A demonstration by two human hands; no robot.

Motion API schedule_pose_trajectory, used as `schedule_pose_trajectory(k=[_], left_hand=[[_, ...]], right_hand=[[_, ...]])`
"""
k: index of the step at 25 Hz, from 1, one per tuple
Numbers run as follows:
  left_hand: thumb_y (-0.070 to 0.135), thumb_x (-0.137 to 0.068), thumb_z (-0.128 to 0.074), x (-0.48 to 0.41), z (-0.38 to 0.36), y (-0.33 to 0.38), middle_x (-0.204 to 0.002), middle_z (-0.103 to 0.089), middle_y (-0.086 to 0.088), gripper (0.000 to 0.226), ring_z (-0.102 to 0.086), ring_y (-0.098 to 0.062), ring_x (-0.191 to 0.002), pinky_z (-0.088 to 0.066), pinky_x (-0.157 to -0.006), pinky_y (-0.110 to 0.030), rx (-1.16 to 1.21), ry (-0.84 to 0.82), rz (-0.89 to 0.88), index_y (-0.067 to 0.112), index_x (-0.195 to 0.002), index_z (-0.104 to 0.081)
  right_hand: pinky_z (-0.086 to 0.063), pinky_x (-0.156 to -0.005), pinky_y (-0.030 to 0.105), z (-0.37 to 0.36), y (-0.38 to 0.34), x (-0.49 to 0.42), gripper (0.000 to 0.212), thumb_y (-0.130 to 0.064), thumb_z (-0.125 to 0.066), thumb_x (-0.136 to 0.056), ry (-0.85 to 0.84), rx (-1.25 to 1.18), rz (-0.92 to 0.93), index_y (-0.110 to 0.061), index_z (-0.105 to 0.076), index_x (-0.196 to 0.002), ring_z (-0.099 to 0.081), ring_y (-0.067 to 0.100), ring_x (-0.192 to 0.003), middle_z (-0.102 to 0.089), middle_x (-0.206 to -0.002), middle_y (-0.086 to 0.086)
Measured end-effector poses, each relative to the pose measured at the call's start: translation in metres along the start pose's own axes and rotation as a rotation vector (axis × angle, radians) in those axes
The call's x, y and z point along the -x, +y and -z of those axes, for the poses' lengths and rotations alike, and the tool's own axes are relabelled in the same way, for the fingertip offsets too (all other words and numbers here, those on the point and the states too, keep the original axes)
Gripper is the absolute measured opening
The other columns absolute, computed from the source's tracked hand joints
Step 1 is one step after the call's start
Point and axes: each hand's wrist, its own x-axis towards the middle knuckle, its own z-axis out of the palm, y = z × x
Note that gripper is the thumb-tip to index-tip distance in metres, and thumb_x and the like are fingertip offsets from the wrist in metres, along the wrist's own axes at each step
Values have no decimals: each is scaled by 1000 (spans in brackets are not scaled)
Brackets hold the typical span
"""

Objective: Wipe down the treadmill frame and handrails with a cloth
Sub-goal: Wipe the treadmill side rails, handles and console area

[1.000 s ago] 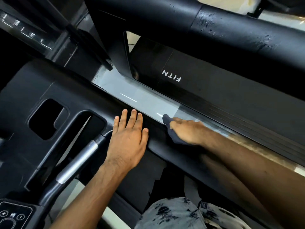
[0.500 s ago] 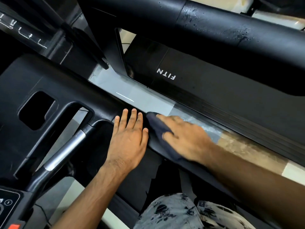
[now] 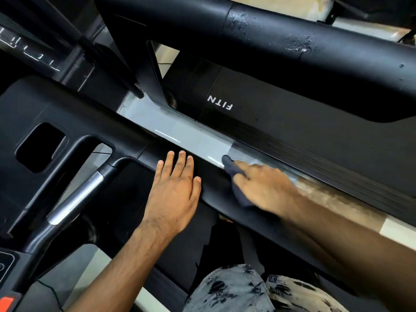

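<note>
Stood next to the treadmill and this is what I saw. The person's left hand (image 3: 174, 192) lay flat on the black handrail (image 3: 126, 129), palm down. Its fingers were straight and a bit spread, so the grip was apart and clamped on nothing. Just beside it, further along the same handrail, the right hand (image 3: 263, 188) was pressing a dark grey cloth (image 3: 234, 174) onto the rail's far edge. That hand was blurry. From what I could make out its fingers lay fairly straight on top of the cloth, index stretched forward, so it was a pressing grip and not a pinch. I couldn't see the thumb. The cloth stuck out past the fingertip and also out from under the palm, bunched against the rail. The two hands were near each other but not touching. Beyond the rail was a strip of glossy pale floor (image 3: 191, 140). After that came the black deck (image 3: 292, 136) with white "FITN" lettering (image 3: 220, 102), upside down from where I was. Above that ran a fat black tube (image 3: 292, 52) with scuffed, wet-looking patches. Left of the left hand a silver bar (image 3: 76, 197) sat in an opening of the console. A control panel (image 3: 6, 264) and something red (image 3: 6, 302) peeked in at the bottom corner. Patterned light clothing (image 3: 236, 289) showed at the bottom, below the arms.
</note>
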Motion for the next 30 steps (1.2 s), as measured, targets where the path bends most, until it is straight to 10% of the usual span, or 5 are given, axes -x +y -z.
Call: schedule_pose_trajectory(k=[10,14,18,30], left_hand=[[43,-96,-7,12,-8,30,-162,-18,-8,67,-3,-26,-151,-2,-123,-44,-12,12,-37,11,-153,-23],[44,-96,-8,17,-8,43,-163,-15,-6,67,0,-26,-151,0,-123,-42,-4,-14,-37,13,-154,-20],[45,-95,-4,23,-12,56,-162,-17,-5,69,0,-25,-151,0,-123,-42,-31,-11,-63,13,-154,-20],[47,-94,-2,37,-16,95,-163,-14,-4,70,2,-24,-151,3,-122,-40,-29,-41,-80,15,-155,-17]], right_hand=[[-48,-96,43,-13,9,38,62,-48,-17,-91,101,-6,152,-36,-26,-151,-56,31,-121,-46,-148,2],[-44,-82,37,4,42,17,34,-35,-31,-102,16,-15,-16,-26,-44,-132,-61,31,-113,-59,-134,4],[-51,-91,47,-20,31,56,61,-46,-20,-84,89,-33,164,-41,-30,-145,-61,32,-116,-51,-142,-2],[-45,-102,41,-7,94,64,38,-40,-24,-103,-31,-21,-146,-25,-47,-129,-58,33,-121,-57,-140,6]])
